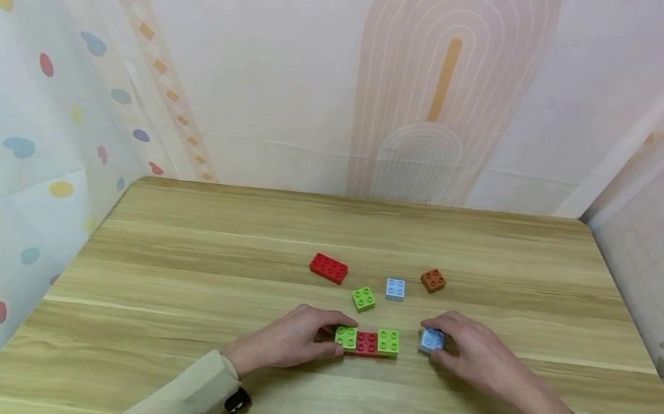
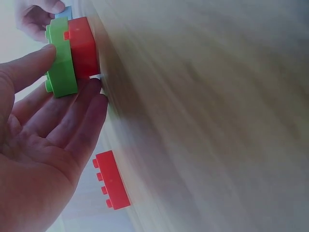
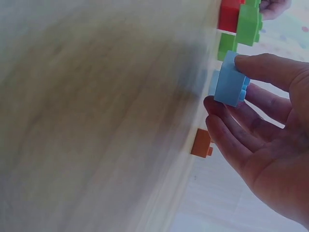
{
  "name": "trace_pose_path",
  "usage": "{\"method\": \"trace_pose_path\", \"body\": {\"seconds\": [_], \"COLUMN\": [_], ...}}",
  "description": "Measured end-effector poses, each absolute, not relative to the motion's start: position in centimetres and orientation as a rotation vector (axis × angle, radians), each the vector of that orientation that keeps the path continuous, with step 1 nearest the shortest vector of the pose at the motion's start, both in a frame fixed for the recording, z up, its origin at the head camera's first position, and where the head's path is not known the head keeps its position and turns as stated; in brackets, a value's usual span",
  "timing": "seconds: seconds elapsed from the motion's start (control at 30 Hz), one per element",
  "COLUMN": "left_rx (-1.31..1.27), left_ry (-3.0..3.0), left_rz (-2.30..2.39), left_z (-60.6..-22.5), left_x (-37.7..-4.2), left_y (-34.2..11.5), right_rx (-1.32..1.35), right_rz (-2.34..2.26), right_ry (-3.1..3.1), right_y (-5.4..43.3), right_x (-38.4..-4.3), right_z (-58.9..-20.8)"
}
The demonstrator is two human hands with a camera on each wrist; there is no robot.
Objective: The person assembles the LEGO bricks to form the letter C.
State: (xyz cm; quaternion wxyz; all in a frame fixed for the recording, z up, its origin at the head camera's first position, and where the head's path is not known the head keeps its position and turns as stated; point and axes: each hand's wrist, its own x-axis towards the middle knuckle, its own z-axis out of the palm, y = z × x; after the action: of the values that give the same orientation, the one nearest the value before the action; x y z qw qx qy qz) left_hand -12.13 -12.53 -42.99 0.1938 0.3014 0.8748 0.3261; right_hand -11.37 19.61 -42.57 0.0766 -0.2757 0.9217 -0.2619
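Observation:
In the head view, a red brick [image 1: 366, 343] lies near the middle of the table with two lime green bricks on top, one at each end. My left hand [image 1: 298, 337] pinches the left end of this stack, thumb and fingers at the left green brick [image 1: 346, 337]. The right green brick [image 1: 388, 342] sits at the other end, and red studs show between them. To the right of the stack and apart from it, my right hand [image 1: 479, 352] holds a light blue brick [image 1: 432, 340] between thumb and fingers, as the right wrist view also shows.
Behind the hands lie a long red brick [image 1: 329, 268], a loose green brick [image 1: 363, 299], a second light blue brick [image 1: 395, 289] and a brown-orange brick [image 1: 433, 280]. The wooden table [image 1: 200, 244] ends at a patterned cloth backdrop [image 1: 289, 68].

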Motion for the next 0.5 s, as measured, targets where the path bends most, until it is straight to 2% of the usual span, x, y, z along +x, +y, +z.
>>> {"method": "trace_pose_path", "body": {"seconds": [0.5], "left_rx": [0.864], "left_ry": [2.48], "left_rz": [0.919], "left_z": [-43.22], "left_x": [-12.43], "left_y": [-11.96], "right_rx": [-0.846], "right_rz": [-0.934], "right_ry": [2.783], "right_y": [19.39], "right_x": [-11.25], "right_z": [-41.66]}}
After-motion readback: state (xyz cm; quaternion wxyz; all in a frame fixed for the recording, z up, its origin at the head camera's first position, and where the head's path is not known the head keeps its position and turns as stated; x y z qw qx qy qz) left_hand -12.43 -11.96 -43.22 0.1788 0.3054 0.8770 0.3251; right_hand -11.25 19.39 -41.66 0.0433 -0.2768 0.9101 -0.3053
